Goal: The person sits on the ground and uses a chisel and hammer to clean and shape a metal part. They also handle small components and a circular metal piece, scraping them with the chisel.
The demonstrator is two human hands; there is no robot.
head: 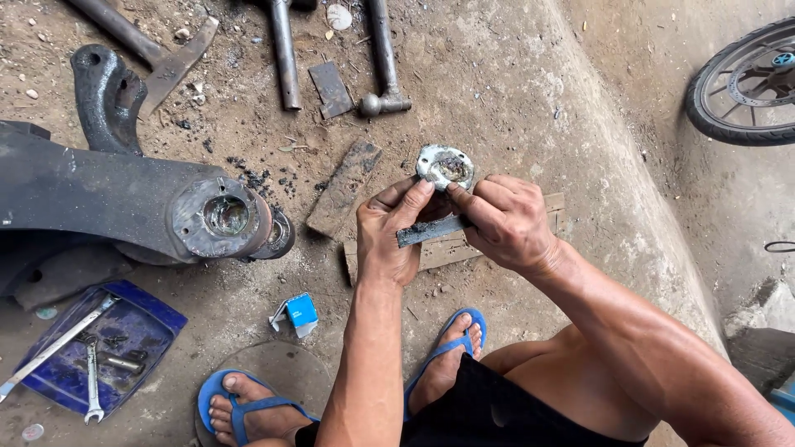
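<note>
My left hand (389, 236) holds up a small round metal cap (445, 166) with a greasy, dirty inside, thumb pressed on its lower rim. My right hand (505, 222) grips a flat dark metal blade (431, 230), its tip lying across my left palm just below the cap. Both hands are over the dirt floor, above a thin wooden board (447, 248). To the left lies a large black cast metal arm (99, 194) with an open round hub bore (225, 215).
A blue tray (153, 319) with wrenches lies at lower left. A small blue and white box (298, 313) lies near my feet in blue flip-flops. A hammer (383, 58), steel bars and flat plates lie at the top. A motorcycle wheel (745, 83) stands at upper right.
</note>
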